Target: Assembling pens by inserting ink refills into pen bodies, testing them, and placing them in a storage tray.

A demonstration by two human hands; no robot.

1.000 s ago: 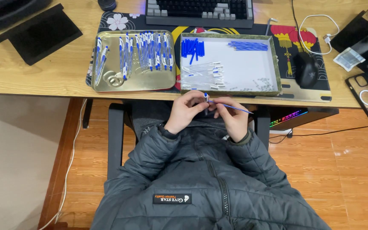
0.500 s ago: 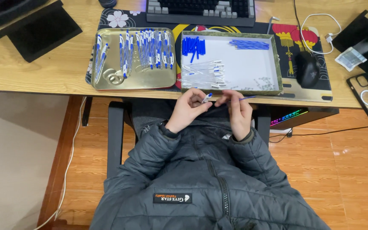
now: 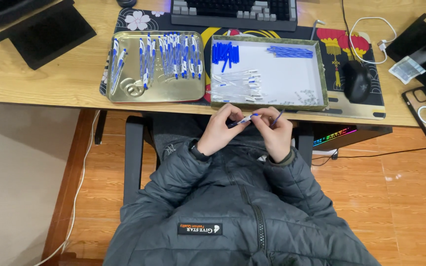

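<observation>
Left hand (image 3: 219,132) pinched a pen barrel (image 3: 243,119), right hand (image 3: 278,132) pinched a blue refill (image 3: 277,117); held over the lap, a slip could drop either to the floor.

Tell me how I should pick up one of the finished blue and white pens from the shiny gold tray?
Pinch one blue and white pen at the middle of its barrel, coming straight down from above. The pens lie flat in a row in the gold metal tray, lengthwise away from you, so probably fingers fit best on the long sides; the rim blocks sideways approaches.

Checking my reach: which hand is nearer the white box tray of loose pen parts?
Right. The right hand sits below the white box tray; the left hand, holding a white pen barrel, sits beneath its corner.
</observation>
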